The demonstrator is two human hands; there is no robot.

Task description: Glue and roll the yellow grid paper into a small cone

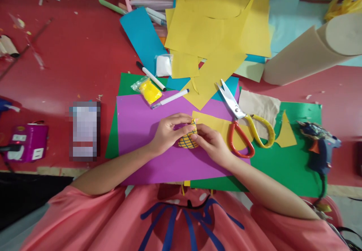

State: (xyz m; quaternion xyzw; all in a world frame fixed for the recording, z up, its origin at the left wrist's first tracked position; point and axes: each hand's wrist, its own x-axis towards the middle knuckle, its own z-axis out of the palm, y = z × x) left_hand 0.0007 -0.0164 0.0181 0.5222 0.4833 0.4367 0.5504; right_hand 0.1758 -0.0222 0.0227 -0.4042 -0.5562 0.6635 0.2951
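My left hand (169,132) and my right hand (212,142) meet over a purple sheet (141,130) and both pinch a small yellow paper piece with a dark grid drawn on it (187,139). The piece looks curled into a rounded shape. Fingers of both hands are bent around its top edge. A flat yellow paper scrap (215,124) lies just behind the hands.
Scissors with red and yellow handles (240,124) lie right of the hands. A glue gun (321,145) rests on the green sheet (288,168). Two markers (166,100), a yellow clay bag (149,91), stacked yellow and blue papers (215,32), a beige roll (308,51) and a purple device (26,142) surround.
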